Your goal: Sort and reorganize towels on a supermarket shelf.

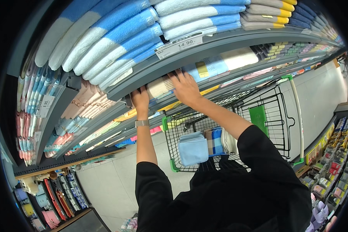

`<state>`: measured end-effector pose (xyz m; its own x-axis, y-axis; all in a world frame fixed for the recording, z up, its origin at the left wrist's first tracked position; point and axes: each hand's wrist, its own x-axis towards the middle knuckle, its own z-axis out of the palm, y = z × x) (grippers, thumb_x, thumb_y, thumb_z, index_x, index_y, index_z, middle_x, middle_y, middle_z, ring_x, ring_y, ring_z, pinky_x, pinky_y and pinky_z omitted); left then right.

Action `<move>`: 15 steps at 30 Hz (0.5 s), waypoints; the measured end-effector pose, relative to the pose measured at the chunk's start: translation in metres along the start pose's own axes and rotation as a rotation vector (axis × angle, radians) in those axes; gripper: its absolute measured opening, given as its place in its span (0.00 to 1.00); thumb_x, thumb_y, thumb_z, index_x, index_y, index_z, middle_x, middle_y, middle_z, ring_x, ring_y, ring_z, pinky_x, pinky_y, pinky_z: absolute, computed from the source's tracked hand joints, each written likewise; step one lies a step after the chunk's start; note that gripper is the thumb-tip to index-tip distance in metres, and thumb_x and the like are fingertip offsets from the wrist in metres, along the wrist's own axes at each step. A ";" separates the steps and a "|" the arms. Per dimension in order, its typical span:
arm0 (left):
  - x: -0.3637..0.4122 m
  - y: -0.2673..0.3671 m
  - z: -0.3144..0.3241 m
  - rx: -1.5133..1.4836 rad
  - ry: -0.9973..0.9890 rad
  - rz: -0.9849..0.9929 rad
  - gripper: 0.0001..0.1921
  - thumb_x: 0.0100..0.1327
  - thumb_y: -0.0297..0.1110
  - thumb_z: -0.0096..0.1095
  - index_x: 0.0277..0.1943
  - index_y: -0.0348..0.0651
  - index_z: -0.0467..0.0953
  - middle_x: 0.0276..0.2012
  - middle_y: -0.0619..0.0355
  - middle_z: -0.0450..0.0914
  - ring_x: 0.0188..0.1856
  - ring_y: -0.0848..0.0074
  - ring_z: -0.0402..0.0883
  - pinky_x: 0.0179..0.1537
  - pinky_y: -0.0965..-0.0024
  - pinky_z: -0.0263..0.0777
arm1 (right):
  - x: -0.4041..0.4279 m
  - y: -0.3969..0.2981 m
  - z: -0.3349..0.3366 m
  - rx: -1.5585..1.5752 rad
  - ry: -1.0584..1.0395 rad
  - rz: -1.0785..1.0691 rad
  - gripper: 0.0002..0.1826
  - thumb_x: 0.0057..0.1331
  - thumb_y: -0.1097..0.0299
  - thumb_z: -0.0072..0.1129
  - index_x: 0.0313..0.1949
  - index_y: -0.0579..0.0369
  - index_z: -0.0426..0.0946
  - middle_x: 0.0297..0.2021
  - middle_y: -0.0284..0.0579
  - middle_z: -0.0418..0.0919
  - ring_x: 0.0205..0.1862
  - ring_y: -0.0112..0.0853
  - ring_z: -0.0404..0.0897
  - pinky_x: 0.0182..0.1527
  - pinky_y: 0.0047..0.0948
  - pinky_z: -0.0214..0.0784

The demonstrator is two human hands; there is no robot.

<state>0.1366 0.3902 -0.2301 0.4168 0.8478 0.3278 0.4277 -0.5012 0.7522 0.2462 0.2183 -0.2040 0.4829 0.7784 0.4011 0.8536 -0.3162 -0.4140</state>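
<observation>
Both hands reach in under the upper shelf edge, onto the shelf level below it. My left hand (140, 100) is at the left end of a cream towel (159, 86), its fingertips hidden under the shelf; a watch with a light band is on that wrist. My right hand (186, 88) lies spread on the right end of the same towel, beside a light blue towel (204, 69) with a yellow label. Whether either hand grips the towel cannot be told. Above, thick blue and white towels (127, 37) are stacked over a price tag (179, 45).
A wire shopping cart (169, 145) with green corners stands close to the body, holding folded light blue cloths (193, 149), plaid cloths (216, 140) and a cream cloth (228, 142). More towel shelves run left and right. Racks of small packaged goods (330, 168) stand at the lower right.
</observation>
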 end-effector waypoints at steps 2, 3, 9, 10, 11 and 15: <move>0.000 0.000 -0.004 0.017 0.013 0.027 0.23 0.61 0.42 0.51 0.53 0.34 0.66 0.51 0.36 0.69 0.54 0.46 0.65 0.55 0.60 0.58 | -0.002 0.001 -0.002 -0.037 0.055 -0.069 0.33 0.49 0.67 0.58 0.57 0.54 0.61 0.57 0.56 0.57 0.52 0.49 0.63 0.56 0.43 0.54; -0.002 0.005 -0.006 0.017 0.012 0.027 0.23 0.61 0.42 0.51 0.53 0.34 0.66 0.51 0.36 0.69 0.54 0.46 0.65 0.55 0.60 0.58 | -0.002 0.002 -0.006 -0.037 0.055 -0.068 0.33 0.49 0.67 0.58 0.57 0.54 0.61 0.57 0.56 0.57 0.52 0.49 0.63 0.56 0.43 0.54; -0.018 0.046 -0.015 0.167 -0.077 0.055 0.21 0.63 0.39 0.48 0.55 0.35 0.66 0.53 0.36 0.66 0.55 0.47 0.64 0.56 0.57 0.56 | 0.006 0.000 -0.029 0.020 0.037 -0.117 0.27 0.52 0.59 0.55 0.51 0.57 0.68 0.54 0.59 0.62 0.54 0.51 0.62 0.57 0.46 0.52; -0.016 0.045 -0.014 0.241 -0.085 0.209 0.20 0.63 0.39 0.48 0.54 0.36 0.67 0.52 0.36 0.68 0.53 0.47 0.65 0.54 0.55 0.58 | 0.011 -0.003 -0.025 0.030 0.073 -0.165 0.26 0.53 0.58 0.54 0.50 0.57 0.69 0.52 0.58 0.64 0.54 0.50 0.63 0.57 0.45 0.52; -0.014 0.045 -0.012 0.314 -0.093 0.363 0.19 0.62 0.39 0.48 0.53 0.37 0.68 0.50 0.37 0.69 0.52 0.47 0.66 0.52 0.53 0.60 | 0.015 -0.004 -0.022 0.039 0.108 -0.213 0.25 0.54 0.58 0.53 0.49 0.57 0.70 0.50 0.58 0.67 0.54 0.50 0.64 0.57 0.44 0.53; 0.001 0.031 -0.011 0.398 -0.168 0.396 0.20 0.63 0.44 0.46 0.53 0.40 0.70 0.50 0.38 0.70 0.54 0.48 0.66 0.54 0.53 0.57 | 0.035 -0.013 -0.015 0.083 -0.423 -0.044 0.25 0.56 0.58 0.51 0.52 0.58 0.68 0.49 0.56 0.69 0.54 0.48 0.65 0.56 0.41 0.54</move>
<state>0.1411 0.3772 -0.2001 0.7140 0.5598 0.4206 0.4680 -0.8283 0.3080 0.2550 0.2420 -0.1722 0.3087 0.9495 0.0565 0.8449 -0.2464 -0.4748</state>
